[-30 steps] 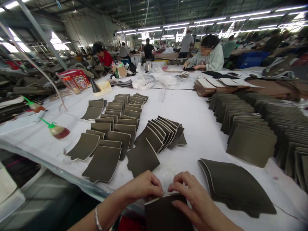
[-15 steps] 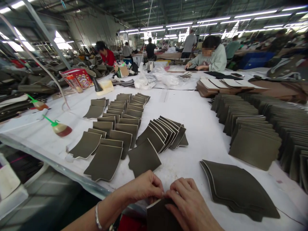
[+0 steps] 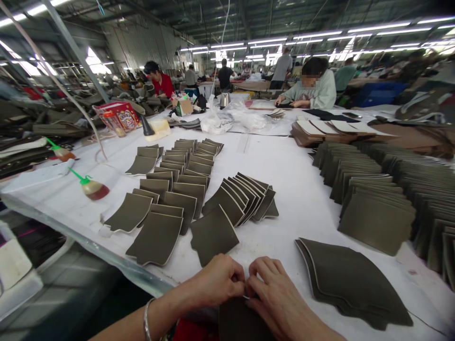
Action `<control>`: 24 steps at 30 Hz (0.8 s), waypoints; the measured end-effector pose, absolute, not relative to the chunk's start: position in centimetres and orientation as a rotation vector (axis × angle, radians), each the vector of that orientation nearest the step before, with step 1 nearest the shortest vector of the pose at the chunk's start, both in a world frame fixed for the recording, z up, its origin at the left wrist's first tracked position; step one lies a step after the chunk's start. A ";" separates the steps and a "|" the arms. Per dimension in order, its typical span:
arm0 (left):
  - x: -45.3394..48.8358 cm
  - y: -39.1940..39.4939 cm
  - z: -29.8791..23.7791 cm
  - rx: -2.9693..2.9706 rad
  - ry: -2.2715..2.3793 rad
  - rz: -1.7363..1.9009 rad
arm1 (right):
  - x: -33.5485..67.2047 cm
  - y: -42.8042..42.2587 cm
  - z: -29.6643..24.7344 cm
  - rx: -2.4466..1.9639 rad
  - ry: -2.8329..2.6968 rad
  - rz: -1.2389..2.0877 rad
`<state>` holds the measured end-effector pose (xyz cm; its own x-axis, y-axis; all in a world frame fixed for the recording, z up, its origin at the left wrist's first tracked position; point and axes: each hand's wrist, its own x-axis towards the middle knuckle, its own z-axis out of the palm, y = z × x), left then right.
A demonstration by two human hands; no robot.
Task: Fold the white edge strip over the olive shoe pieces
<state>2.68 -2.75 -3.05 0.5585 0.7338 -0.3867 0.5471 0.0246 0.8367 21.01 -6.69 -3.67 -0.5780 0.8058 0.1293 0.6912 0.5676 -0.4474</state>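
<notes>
At the near table edge, a dark olive leather-like panel (image 3: 239,318) is between my hands. My left hand (image 3: 222,280) is closed, thumb and fingers pinching at its top edge. Close beside it, my right hand (image 3: 276,293) is closed on the same edge, thumb over the panel's face. A thin pale line of the edge shows between the fingertips; the rest of the pinch is hidden. Just beyond lies a single olive panel (image 3: 214,235) with a pale edge. Two or more stacked panels (image 3: 355,279) lie to the right of my right hand.
Overlapping rows of panels (image 3: 155,237) and a fanned pile (image 3: 245,196) cover the middle left. Taller stacks (image 3: 377,220) stand at right. A squeeze bottle (image 3: 94,189) with a green spout lies near the left edge. Across the table a co-worker (image 3: 322,90) bends over dark material.
Both hands have shifted slightly, the fingertips drawing closer together along the panel's top edge. The panel's pale left corner is now covered by my left hand. The view has moved a little.
</notes>
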 end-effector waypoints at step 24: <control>-1.0 -5.4 -2.6 1.391 0.814 0.237 | 21.3 -10.5 -5.8 -1.209 -2.318 0.681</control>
<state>-1.00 -5.37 -2.64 0.7133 0.5968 -0.3676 0.3062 0.2065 0.9293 21.26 -10.49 -5.78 -0.5233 0.8386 0.1510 0.6240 0.4978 -0.6024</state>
